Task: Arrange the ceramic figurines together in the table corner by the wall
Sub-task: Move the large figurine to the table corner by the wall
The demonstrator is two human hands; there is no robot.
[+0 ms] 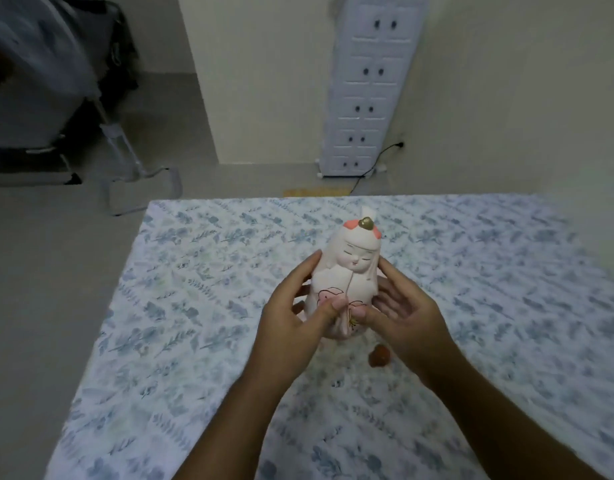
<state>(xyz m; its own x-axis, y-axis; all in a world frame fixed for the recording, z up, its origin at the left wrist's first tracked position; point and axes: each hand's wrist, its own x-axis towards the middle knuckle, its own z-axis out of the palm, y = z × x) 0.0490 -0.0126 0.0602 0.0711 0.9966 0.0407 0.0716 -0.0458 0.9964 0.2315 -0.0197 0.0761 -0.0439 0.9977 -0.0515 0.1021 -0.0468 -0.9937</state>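
A pale pink ceramic doll figurine (350,268) with a gold heart and red patches on its head is held upright, slightly tilted, above the middle of the table. My left hand (291,306) grips its left side, and my right hand (402,313) grips its right side. Both thumbs press on the flower painted on its front. A small brown-red object (379,355) lies on the tablecloth just below my right hand; what it is cannot be told.
The table carries a blue-leaf patterned cloth (194,306). Its far edge faces a cream wall, where a white drawer unit (367,88) stands with a black cable. A metal frame (125,157) stands on the floor to the left.
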